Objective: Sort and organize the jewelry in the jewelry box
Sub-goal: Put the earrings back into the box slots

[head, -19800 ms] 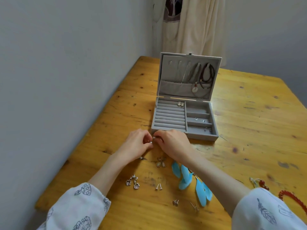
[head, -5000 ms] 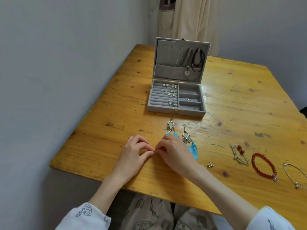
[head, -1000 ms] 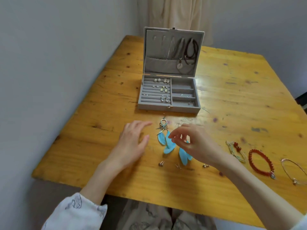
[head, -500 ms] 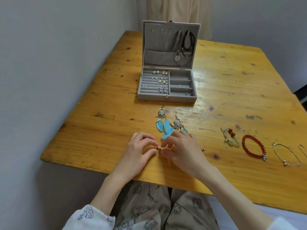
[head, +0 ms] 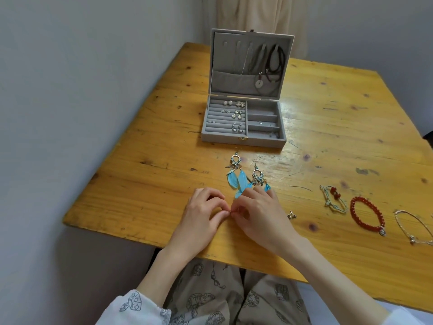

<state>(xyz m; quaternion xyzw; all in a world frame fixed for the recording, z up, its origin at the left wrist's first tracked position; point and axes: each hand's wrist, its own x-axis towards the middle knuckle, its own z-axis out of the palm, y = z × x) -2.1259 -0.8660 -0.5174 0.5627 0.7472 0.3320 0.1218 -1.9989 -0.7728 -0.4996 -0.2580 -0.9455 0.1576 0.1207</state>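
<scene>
A grey jewelry box (head: 243,140) stands open at the table's far middle, with several small earrings in its left ring rows and necklaces hung in its lid. Two blue feather earrings (head: 241,177) lie in front of it. My left hand (head: 203,214) and my right hand (head: 260,214) meet fingertip to fingertip near the table's front edge, both pinching one tiny silver stud earring (head: 230,211) between them. Another small stud (head: 291,215) lies just right of my right hand.
To the right lie a cord bracelet with red beads (head: 334,198), a red bead bracelet (head: 366,214) and a thin silver bracelet (head: 413,227). The wooden table (head: 140,184) meets a grey wall on the left. My lap sits below the front edge.
One second ago my hands were apart above the table with studs lying between them. They have since come together near the front edge and now pinch a small stud.
</scene>
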